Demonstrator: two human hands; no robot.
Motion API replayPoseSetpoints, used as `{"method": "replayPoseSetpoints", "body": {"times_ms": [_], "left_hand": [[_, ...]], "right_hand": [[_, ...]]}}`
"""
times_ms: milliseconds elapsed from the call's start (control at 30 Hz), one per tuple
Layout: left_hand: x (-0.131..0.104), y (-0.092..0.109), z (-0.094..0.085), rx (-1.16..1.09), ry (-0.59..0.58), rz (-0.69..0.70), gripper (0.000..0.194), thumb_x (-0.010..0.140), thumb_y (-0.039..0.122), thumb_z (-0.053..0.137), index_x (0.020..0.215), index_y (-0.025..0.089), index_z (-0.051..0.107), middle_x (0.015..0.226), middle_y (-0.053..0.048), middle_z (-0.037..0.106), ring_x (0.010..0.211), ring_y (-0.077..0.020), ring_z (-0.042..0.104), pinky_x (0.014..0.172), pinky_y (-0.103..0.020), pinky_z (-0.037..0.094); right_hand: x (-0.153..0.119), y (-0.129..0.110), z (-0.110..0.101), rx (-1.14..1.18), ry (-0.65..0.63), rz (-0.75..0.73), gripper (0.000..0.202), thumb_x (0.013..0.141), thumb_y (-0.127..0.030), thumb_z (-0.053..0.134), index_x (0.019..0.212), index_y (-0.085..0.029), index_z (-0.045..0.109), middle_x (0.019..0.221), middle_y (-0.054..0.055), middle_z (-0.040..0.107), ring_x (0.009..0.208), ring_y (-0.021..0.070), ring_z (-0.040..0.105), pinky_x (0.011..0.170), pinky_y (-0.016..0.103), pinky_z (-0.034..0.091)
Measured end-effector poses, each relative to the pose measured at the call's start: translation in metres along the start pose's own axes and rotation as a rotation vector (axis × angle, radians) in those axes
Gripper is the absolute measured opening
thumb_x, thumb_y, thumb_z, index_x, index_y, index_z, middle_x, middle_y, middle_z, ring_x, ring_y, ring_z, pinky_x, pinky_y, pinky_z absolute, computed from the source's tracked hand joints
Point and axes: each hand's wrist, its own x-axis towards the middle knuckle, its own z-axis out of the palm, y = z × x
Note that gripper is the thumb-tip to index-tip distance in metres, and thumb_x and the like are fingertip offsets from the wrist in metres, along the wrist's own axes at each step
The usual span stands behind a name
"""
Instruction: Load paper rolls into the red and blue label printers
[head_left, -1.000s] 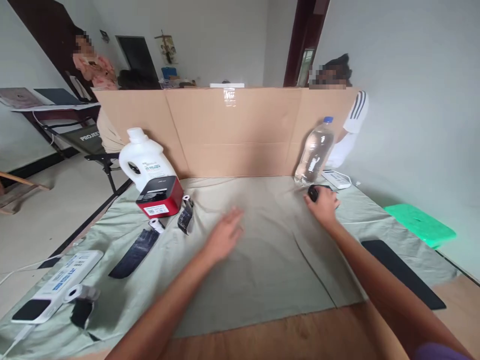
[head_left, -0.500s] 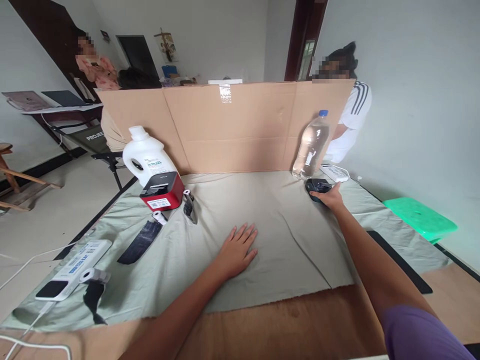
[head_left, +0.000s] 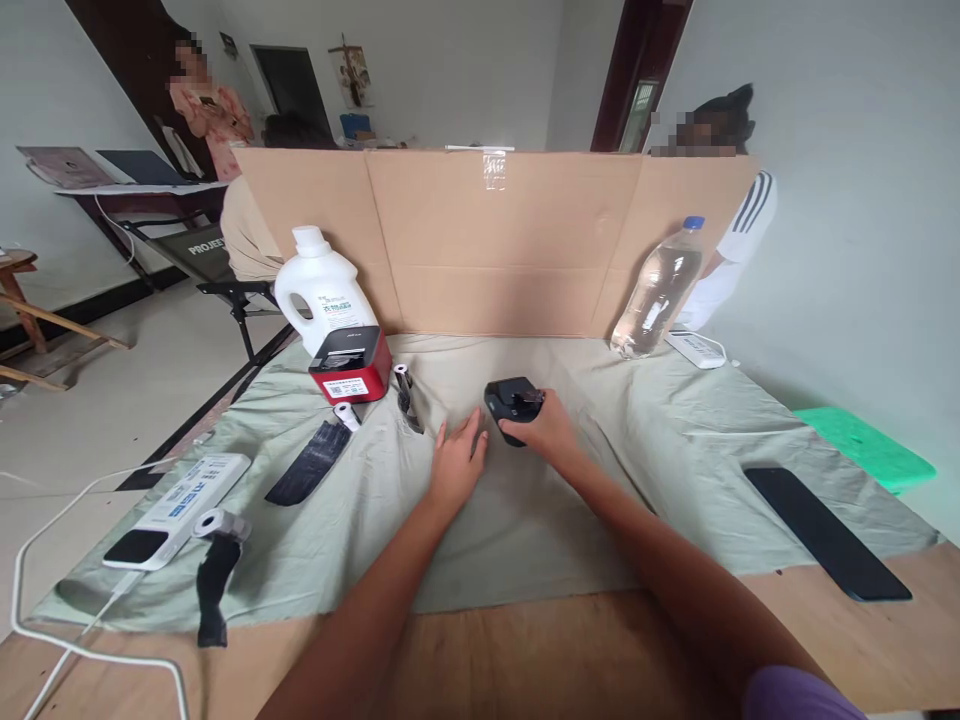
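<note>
My right hand [head_left: 553,428] grips a small, dark box-shaped device [head_left: 504,403] over the middle of the cloth; its exact kind is unclear. Just left of it, my left hand [head_left: 457,462] rests on the grey-green cloth [head_left: 540,555], fingers spread and holding nothing. A red and black box-like machine [head_left: 356,365] with a white label stands beyond it to the left. Close to that machine are two small white rolls with dark strips, one roll [head_left: 402,378] beside it and another roll [head_left: 346,415] in front.
A cardboard panel [head_left: 487,240] walls the table's back. Before it stand a white jug [head_left: 324,285] and a clear blue-capped bottle [head_left: 660,290]. A white power strip [head_left: 180,510] and another roll [head_left: 217,524] lie left, a black slab [head_left: 829,535] right. People are beyond the panel.
My right hand has brought the black device from beside the clear bottle leftward to the middle of the cloth. My left hand has stayed on the cloth. The view has shifted slightly.
</note>
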Motion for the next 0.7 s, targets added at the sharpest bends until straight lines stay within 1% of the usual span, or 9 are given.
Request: {"method": "replayPoseSetpoints", "body": {"times_ms": [67, 133, 200, 267, 300, 367, 467, 567, 700], "left_hand": [[0.001, -0.005, -0.005, -0.036, -0.044, 0.006, 0.056, 0.102, 0.028, 0.035, 0.157, 0.026, 0.036, 0.149, -0.009, 0.056, 0.14, -0.0246, 0.052, 0.129, -0.052, 0.013], [0.002, -0.008, -0.006, -0.034, -0.057, 0.006, 0.057, 0.101, 0.025, 0.036, 0.158, 0.026, 0.034, 0.151, -0.009, 0.054, 0.141, -0.0241, 0.051, 0.129, -0.051, 0.013], [0.003, -0.009, -0.005, 0.007, -0.057, 0.02, 0.057, 0.1, 0.024, 0.037, 0.158, 0.024, 0.036, 0.152, -0.01, 0.052, 0.144, -0.0246, 0.047, 0.129, -0.051, 0.013], [0.006, -0.008, -0.002, 0.071, -0.073, 0.048, 0.056, 0.099, 0.022, 0.038, 0.156, 0.022, 0.039, 0.152, -0.012, 0.053, 0.147, -0.0254, 0.042, 0.129, -0.053, 0.012], [0.007, -0.007, -0.001, 0.105, -0.089, 0.062, 0.055, 0.099, 0.021, 0.038, 0.154, 0.021, 0.041, 0.15, -0.012, 0.055, 0.148, -0.0256, 0.041, 0.128, -0.054, 0.012], [0.009, -0.005, 0.002, 0.166, -0.127, 0.079, 0.054, 0.099, 0.019, 0.037, 0.152, 0.02, 0.044, 0.147, -0.014, 0.058, 0.148, -0.0259, 0.041, 0.128, -0.055, 0.011], [0.01, -0.003, 0.006, 0.204, -0.164, 0.094, 0.053, 0.1, 0.019, 0.035, 0.152, 0.018, 0.044, 0.147, -0.014, 0.058, 0.149, -0.026, 0.04, 0.129, -0.054, 0.011], [0.005, -0.003, 0.01, 0.208, -0.155, 0.097, 0.057, 0.099, 0.018, 0.035, 0.156, 0.021, 0.039, 0.148, -0.012, 0.057, 0.149, -0.0252, 0.039, 0.129, -0.054, 0.013], [-0.001, -0.005, 0.012, 0.178, -0.153, 0.079, 0.062, 0.097, 0.015, 0.036, 0.158, 0.024, 0.034, 0.148, -0.009, 0.057, 0.149, -0.0248, 0.04, 0.128, -0.056, 0.015]], "right_hand": [[-0.011, -0.009, 0.016, 0.03, -0.029, -0.003, 0.075, 0.058, -0.047, 0.083, 0.122, -0.017, 0.058, 0.117, 0.016, 0.069, 0.113, 0.0349, 0.066, 0.094, 0.045, 0.053], [-0.018, -0.009, 0.023, 0.037, -0.025, -0.001, 0.088, 0.059, -0.048, 0.083, 0.134, -0.016, 0.051, 0.126, 0.018, 0.066, 0.12, 0.0363, 0.062, 0.099, 0.047, 0.051], [-0.023, -0.004, 0.026, 0.022, 0.008, -0.002, 0.105, 0.059, -0.051, 0.083, 0.147, -0.013, 0.038, 0.137, 0.021, 0.059, 0.128, 0.0374, 0.056, 0.105, 0.05, 0.047], [-0.029, 0.002, 0.025, -0.013, 0.032, -0.019, 0.119, 0.061, -0.054, 0.082, 0.155, -0.012, 0.023, 0.143, 0.023, 0.053, 0.134, 0.0381, 0.051, 0.11, 0.052, 0.043], [-0.032, 0.005, 0.023, -0.037, 0.032, -0.032, 0.123, 0.061, -0.054, 0.082, 0.157, -0.012, 0.017, 0.144, 0.024, 0.052, 0.135, 0.0385, 0.049, 0.112, 0.053, 0.041], [-0.037, 0.009, 0.02, -0.081, 0.018, -0.062, 0.127, 0.062, -0.051, 0.082, 0.159, -0.012, 0.011, 0.145, 0.023, 0.052, 0.134, 0.0397, 0.049, 0.113, 0.055, 0.038], [-0.043, 0.017, 0.014, -0.083, -0.026, -0.082, 0.126, 0.063, -0.05, 0.081, 0.16, -0.016, 0.008, 0.146, 0.02, 0.052, 0.131, 0.0399, 0.05, 0.109, 0.055, 0.041], [-0.046, 0.029, 0.009, -0.068, -0.082, -0.085, 0.123, 0.066, -0.052, 0.079, 0.161, -0.018, 0.009, 0.141, 0.017, 0.056, 0.127, 0.0386, 0.052, 0.101, 0.052, 0.047], [-0.048, 0.046, 0.005, -0.159, -0.104, -0.171, 0.116, 0.065, -0.052, 0.08, 0.159, -0.018, 0.021, 0.136, 0.018, 0.059, 0.122, 0.0399, 0.054, 0.098, 0.054, 0.047]]}}
